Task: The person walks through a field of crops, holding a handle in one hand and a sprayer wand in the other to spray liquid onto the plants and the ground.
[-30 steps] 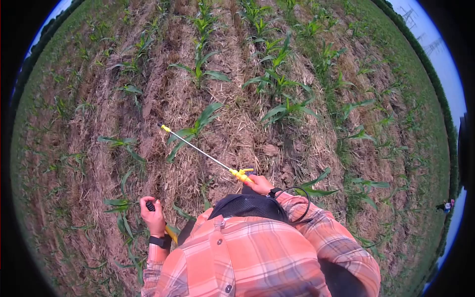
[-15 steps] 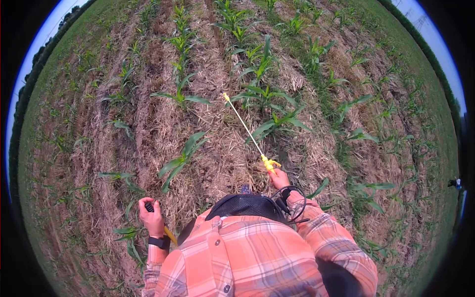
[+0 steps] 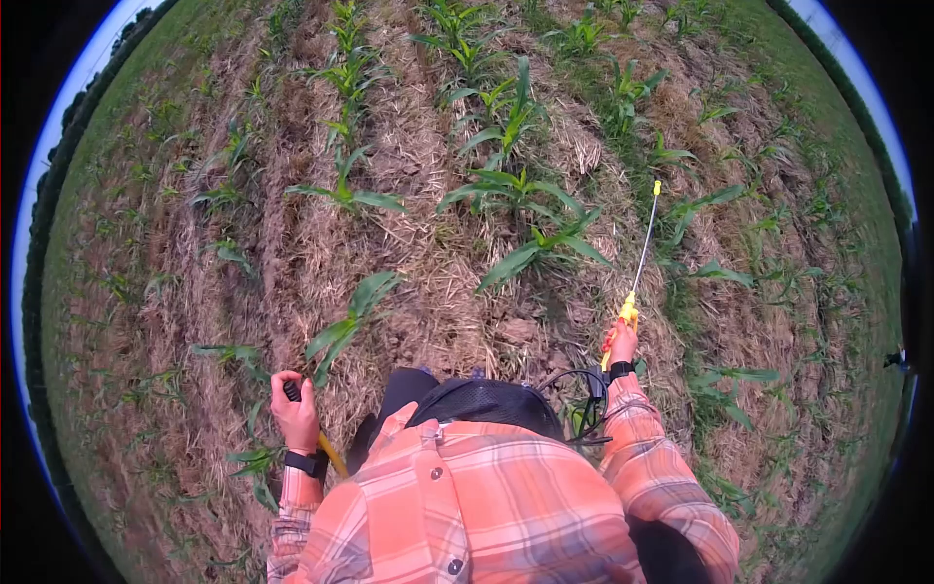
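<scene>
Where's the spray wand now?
Head view, right of centre: the spray wand extends upward in the picture from the right grip, its yellow nozzle just left of a corn plant's leaves.

spray wand (image 3: 646,238) right, pump lever (image 3: 333,455) left, plants (image 3: 514,263) ahead.

At 6 o'clock on my feed I see a coral-orange plaid shirt (image 3: 525,496), lined in white and grey, with round dark buttons (image 3: 436,474). I make out a black left wristband (image 3: 305,463) near 7:30, a black right wristband (image 3: 620,370) at 4, and a dark trouser leg (image 3: 404,391) at 7.
</scene>
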`<move>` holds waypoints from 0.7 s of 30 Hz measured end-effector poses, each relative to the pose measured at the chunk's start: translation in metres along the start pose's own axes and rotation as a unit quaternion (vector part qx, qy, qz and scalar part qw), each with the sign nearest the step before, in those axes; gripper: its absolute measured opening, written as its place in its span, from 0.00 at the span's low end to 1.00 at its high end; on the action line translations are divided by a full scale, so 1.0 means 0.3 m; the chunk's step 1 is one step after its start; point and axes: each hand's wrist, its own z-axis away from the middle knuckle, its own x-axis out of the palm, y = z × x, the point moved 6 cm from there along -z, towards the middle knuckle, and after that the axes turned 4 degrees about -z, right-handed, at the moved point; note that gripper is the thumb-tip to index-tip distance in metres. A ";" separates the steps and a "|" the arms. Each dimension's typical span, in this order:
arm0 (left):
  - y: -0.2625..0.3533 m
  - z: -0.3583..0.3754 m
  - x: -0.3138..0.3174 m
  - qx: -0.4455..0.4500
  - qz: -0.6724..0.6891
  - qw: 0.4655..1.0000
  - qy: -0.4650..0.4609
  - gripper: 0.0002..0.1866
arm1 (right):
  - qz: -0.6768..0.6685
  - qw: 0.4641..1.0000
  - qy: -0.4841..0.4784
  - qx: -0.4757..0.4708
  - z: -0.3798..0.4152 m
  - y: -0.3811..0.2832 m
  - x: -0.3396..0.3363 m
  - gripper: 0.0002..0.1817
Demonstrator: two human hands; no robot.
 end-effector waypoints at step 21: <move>-0.115 -0.629 0.146 -0.006 0.059 0.998 -0.033 0.06 | 0.181 0.976 -0.119 0.019 0.103 0.074 0.820 0.12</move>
